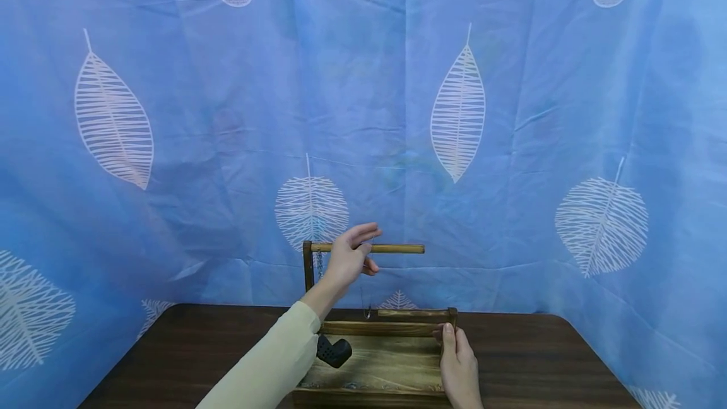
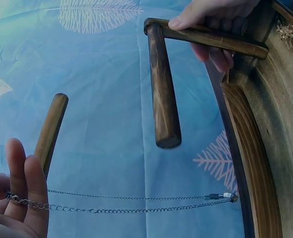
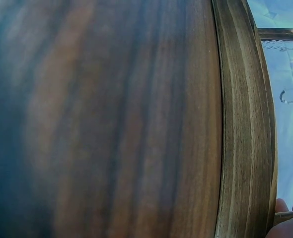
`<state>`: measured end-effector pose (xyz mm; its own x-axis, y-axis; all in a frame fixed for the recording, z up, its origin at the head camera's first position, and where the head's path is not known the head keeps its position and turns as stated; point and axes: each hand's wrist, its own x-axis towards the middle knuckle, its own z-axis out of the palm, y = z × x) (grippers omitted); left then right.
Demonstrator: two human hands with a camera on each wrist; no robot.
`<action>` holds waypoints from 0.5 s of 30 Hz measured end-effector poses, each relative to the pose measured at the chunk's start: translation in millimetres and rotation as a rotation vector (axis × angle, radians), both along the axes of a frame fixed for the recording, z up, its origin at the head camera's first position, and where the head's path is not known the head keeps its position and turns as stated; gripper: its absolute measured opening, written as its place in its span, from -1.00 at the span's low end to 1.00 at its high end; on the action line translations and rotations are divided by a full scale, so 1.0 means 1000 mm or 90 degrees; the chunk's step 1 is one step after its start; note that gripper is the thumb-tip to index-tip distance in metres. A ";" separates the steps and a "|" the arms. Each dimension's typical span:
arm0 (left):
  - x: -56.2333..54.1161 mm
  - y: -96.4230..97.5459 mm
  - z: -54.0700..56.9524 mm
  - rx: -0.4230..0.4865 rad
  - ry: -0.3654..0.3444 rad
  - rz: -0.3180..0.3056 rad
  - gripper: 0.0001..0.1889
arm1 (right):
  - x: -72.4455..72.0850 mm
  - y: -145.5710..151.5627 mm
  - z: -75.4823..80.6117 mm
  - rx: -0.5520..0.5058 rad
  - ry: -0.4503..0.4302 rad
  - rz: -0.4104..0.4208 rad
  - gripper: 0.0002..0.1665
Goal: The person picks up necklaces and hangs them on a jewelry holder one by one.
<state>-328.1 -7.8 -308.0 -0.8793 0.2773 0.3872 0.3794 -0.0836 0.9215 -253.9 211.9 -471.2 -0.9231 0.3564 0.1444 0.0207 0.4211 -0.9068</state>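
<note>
Counter (image 1: 522, 358): dark wood; carries the wooden stand (image 1: 392, 358). Upper bar (image 1: 400, 248) runs from the left post (image 1: 308, 273), free end right; lower bar (image 1: 411, 313) meets the right post (image 1: 452, 316). Right hand (image 1: 460, 365): grip wrapped round the right post; best used as a brace. Left hand (image 1: 348, 260): grip narrow, pinching the chain (image 2: 136, 211) beside the upper bar; contact with bar unclear. Advice: spread the loop, pass it round the free end, release once the bar bears it. Second chain (image 1: 320, 265), far left: avoid snagging. Pendant (image 2: 231, 198) hangs lowest; limit swing.
</note>
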 end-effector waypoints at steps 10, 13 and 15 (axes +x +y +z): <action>0.004 -0.021 -0.007 0.010 0.007 0.028 -0.55 | 0.001 0.000 0.001 0.002 0.008 -0.002 -0.11; 0.004 -0.027 -0.009 0.015 0.006 0.041 -0.55 | 0.002 -0.001 0.002 0.005 0.010 -0.003 -0.11; 0.004 -0.030 -0.010 0.021 0.005 0.050 -0.55 | 0.002 -0.001 0.003 0.005 0.010 -0.001 -0.11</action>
<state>-324.6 -38.3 -317.6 -0.8952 0.1936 0.4015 0.3926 -0.0839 0.9159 -251.5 210.7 -468.5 -0.9199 0.3573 0.1615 0.0075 0.4277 -0.9039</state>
